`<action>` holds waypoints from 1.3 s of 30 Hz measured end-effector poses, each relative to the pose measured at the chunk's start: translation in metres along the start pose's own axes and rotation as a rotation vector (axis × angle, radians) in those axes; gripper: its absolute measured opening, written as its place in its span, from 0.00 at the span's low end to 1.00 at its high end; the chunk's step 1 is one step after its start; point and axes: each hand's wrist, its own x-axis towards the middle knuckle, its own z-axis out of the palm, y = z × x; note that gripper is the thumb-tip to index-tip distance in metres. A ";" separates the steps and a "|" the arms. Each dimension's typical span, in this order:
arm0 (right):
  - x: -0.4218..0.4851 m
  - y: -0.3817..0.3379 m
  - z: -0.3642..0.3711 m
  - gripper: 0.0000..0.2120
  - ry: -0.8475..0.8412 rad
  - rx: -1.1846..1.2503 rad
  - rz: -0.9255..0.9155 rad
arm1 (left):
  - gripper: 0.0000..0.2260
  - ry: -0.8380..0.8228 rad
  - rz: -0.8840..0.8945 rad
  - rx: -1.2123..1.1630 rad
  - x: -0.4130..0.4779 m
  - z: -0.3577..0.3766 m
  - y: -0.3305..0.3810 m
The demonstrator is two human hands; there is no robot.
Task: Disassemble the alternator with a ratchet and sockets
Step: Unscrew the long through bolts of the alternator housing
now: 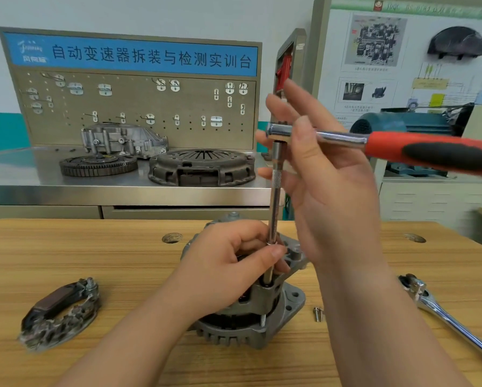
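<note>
Alternator [251, 311]: lower centre of frame on the wooden bench [94, 261], case halves not yet split
Left hand [228, 263]: pinching the extension bar [275, 196] low down, steadying it on a housing bolt
Right hand [326, 174]: thumb over the ratchet [387, 143] neck, fingers spread straight behind, a loose hold
Done: rectifier [58, 311] off, lower left; two screws [317, 314] out
Left, I reckon: through-bolts, then splitting the case

The grey cast alternator [262, 311] stands on the wooden worktop [94, 261], a slim extension bar [275, 196] rising vertically from its upper housing to the red-handled ratchet [401, 148] lying level above it, handle pointing right, and a chrome ratchet [443, 308] lies flat to its right.
</note>
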 end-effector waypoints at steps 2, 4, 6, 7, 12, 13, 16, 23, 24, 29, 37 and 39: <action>0.001 -0.001 -0.001 0.12 -0.052 0.057 0.015 | 0.13 -0.005 0.003 0.008 0.000 0.000 0.000; 0.002 -0.002 -0.001 0.12 -0.107 0.246 0.140 | 0.13 -0.003 0.012 0.005 0.000 0.001 -0.001; 0.003 -0.001 -0.001 0.17 -0.144 0.380 0.262 | 0.10 -0.004 0.024 -0.019 -0.001 0.001 -0.001; 0.003 -0.001 -0.001 0.21 -0.154 0.400 0.311 | 0.09 -0.010 0.028 -0.031 -0.001 0.002 -0.001; 0.002 0.002 0.001 0.18 -0.031 0.198 0.181 | 0.10 -0.014 0.014 -0.005 0.000 0.000 -0.001; 0.001 0.002 0.001 0.14 0.000 0.107 0.092 | 0.11 -0.013 0.013 0.012 0.000 0.000 -0.001; 0.000 0.003 -0.001 0.10 0.008 -0.050 -0.112 | 0.09 -0.011 0.006 0.029 0.000 0.001 0.000; 0.002 -0.001 0.000 0.26 -0.075 0.290 0.246 | 0.11 -0.036 0.003 -0.047 -0.002 -0.001 0.001; 0.002 -0.001 -0.001 0.27 -0.080 0.293 0.267 | 0.10 -0.039 0.002 -0.035 -0.002 -0.001 0.001; 0.001 0.003 0.000 0.20 -0.047 0.145 0.156 | 0.09 -0.018 0.004 -0.013 -0.001 -0.001 -0.001; 0.001 0.001 0.001 0.15 -0.067 0.183 0.097 | 0.09 -0.008 0.020 -0.034 -0.001 0.000 -0.001; 0.001 0.002 0.001 0.23 -0.083 0.306 0.244 | 0.09 -0.015 0.023 -0.064 -0.001 0.000 0.000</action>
